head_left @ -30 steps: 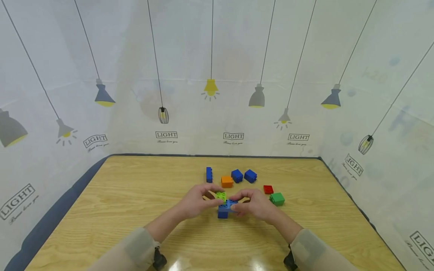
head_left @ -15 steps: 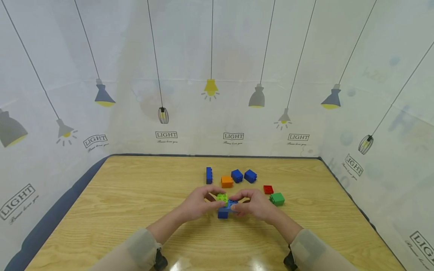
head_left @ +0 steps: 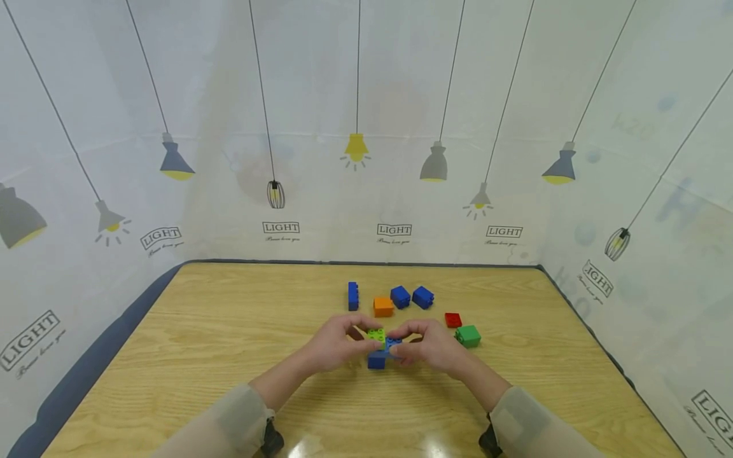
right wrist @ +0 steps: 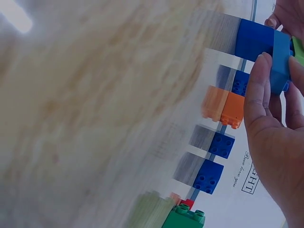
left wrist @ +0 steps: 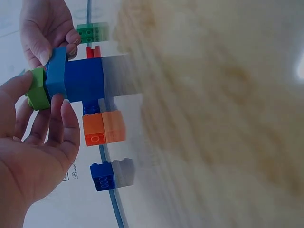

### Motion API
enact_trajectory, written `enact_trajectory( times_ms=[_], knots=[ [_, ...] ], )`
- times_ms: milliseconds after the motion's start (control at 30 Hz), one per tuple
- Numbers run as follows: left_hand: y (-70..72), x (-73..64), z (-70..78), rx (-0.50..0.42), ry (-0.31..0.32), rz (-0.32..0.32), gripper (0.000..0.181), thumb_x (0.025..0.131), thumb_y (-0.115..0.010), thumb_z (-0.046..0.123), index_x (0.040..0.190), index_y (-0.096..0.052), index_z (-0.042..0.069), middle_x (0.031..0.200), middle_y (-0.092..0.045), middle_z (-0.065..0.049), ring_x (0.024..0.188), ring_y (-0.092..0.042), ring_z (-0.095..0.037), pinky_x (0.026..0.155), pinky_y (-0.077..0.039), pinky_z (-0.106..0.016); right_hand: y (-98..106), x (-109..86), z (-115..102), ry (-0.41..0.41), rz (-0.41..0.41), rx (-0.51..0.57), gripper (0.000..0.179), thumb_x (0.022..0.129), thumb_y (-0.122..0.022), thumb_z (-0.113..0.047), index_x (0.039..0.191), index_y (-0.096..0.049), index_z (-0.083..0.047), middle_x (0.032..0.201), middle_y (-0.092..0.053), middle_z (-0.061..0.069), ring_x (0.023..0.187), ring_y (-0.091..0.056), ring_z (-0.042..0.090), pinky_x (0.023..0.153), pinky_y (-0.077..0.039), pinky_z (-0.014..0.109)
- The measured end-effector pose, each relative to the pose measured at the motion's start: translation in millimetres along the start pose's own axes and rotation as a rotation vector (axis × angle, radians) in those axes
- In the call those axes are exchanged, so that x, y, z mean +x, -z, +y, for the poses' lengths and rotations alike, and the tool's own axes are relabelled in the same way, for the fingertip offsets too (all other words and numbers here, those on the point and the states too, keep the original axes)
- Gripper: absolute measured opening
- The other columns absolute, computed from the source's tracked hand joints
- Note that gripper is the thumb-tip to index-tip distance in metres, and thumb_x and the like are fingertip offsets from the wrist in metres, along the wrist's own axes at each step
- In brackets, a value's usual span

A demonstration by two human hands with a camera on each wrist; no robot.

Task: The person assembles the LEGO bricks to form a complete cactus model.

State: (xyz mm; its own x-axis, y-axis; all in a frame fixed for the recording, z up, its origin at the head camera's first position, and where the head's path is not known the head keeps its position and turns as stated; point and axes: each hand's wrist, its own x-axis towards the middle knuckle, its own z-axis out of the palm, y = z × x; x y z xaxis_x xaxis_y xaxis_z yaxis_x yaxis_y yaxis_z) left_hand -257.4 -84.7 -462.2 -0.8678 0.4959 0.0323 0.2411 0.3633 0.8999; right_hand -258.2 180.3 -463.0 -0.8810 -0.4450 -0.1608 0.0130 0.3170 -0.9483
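My left hand (head_left: 332, 345) pinches a lime-green toy brick (head_left: 375, 334) between thumb and fingers. That brick rests over the left part of a lighter blue brick (left wrist: 57, 73), slightly tilted in the left wrist view. Thumb and fingers of my right hand (head_left: 438, 347) grip the lighter blue brick at its right end, where its studs show. Underneath, a darker blue brick (left wrist: 84, 80) stands on the table and carries the lighter one, which overhangs to the right. In the right wrist view, the lime-green brick is mostly hidden behind my right thumb.
Behind my hands lie an orange brick (head_left: 383, 307), a long blue brick (head_left: 352, 296) and two blue bricks (head_left: 400, 297). A flat red brick (head_left: 453, 320) and a green brick (head_left: 468, 336) are at the right. A printed curtain (head_left: 321, 203) surrounds the wooden table (head_left: 229, 318).
My left hand has shifted the lime-green brick slightly right and nearer me, over the left studs of the lighter blue brick. My right hand has stayed in place.
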Motion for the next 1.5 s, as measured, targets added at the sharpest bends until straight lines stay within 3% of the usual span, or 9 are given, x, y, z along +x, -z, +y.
enact_trajectory(
  times_ms=[133, 467, 800, 1500],
  knots=[
    [1.3, 2.6, -1.0, 0.023, -0.028, -0.008, 0.029, 0.099, -0.084, 0.030, 0.126, -0.080, 0.019, 0.121, -0.076, -0.001, 0.101, -0.067, -0.018, 0.078, -0.059, -0.031, 0.1, -0.2, -0.3, 0.000, 0.004, -0.002, 0.031, 0.100, -0.082, -0.017, 0.127, -0.076, -0.004, 0.125, -0.073, 0.013, 0.098, -0.080, 0.028, 0.087, -0.069, 0.042],
    [4.1, 6.0, -1.3, 0.037, -0.014, -0.029, 0.027, 0.098, -0.085, 0.029, 0.124, -0.081, 0.021, 0.114, -0.077, 0.004, 0.097, -0.068, -0.019, 0.077, -0.061, -0.033, 0.4, -0.6, -0.3, -0.003, -0.002, -0.010, 0.031, 0.101, -0.082, -0.019, 0.127, -0.076, -0.004, 0.124, -0.072, 0.012, 0.097, -0.079, 0.027, 0.088, -0.068, 0.042],
    [3.6, 8.1, -1.5, 0.029, -0.040, -0.032, 0.025, 0.099, -0.085, 0.027, 0.121, -0.080, 0.017, 0.113, -0.077, -0.001, 0.095, -0.067, -0.015, 0.079, -0.058, -0.030, 0.8, -1.8, -1.4, -0.006, -0.009, -0.006, 0.031, 0.101, -0.082, -0.019, 0.127, -0.075, -0.004, 0.122, -0.073, 0.012, 0.096, -0.079, 0.025, 0.088, -0.068, 0.041],
    [11.6, 5.3, 2.7, 0.012, 0.003, -0.044, 0.026, 0.097, -0.087, 0.025, 0.121, -0.081, 0.017, 0.108, -0.075, -0.001, 0.093, -0.068, -0.016, 0.079, -0.058, -0.030, -0.5, -1.1, -1.3, -0.001, -0.011, -0.022, 0.032, 0.102, -0.081, -0.022, 0.128, -0.075, -0.005, 0.120, -0.075, 0.011, 0.095, -0.079, 0.024, 0.087, -0.068, 0.042]
  ],
)
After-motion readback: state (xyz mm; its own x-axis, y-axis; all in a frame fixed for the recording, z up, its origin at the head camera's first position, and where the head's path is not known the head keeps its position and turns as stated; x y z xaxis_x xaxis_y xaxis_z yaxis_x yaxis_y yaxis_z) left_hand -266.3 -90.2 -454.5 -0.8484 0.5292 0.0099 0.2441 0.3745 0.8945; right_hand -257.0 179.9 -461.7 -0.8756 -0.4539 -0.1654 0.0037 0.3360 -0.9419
